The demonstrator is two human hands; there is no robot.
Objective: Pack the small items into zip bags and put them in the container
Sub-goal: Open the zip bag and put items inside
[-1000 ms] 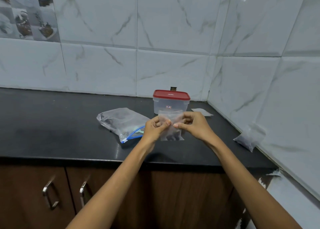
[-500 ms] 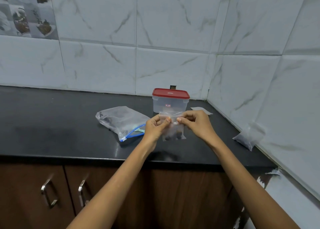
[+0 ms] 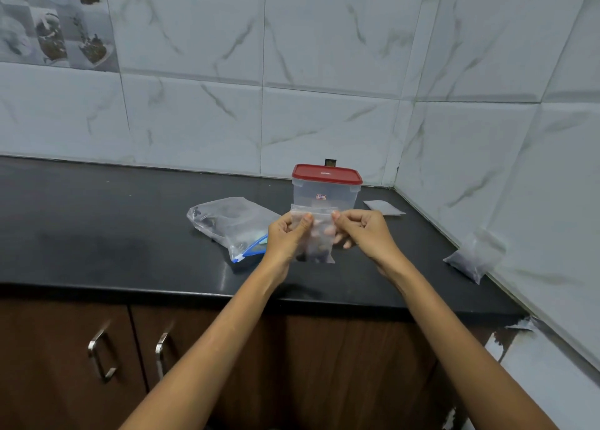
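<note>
Left hand and right hand pinch top strip of small clear plastic zip bag, above counter's front edge. Film light, limp, slippery; hold at stiffer seal strip.

A small clear zip bag with dark bits hangs upright before the red-lidded container.

left hand + right hand: pinch small zip bag top | red-lidded container behind, lid on
</note>
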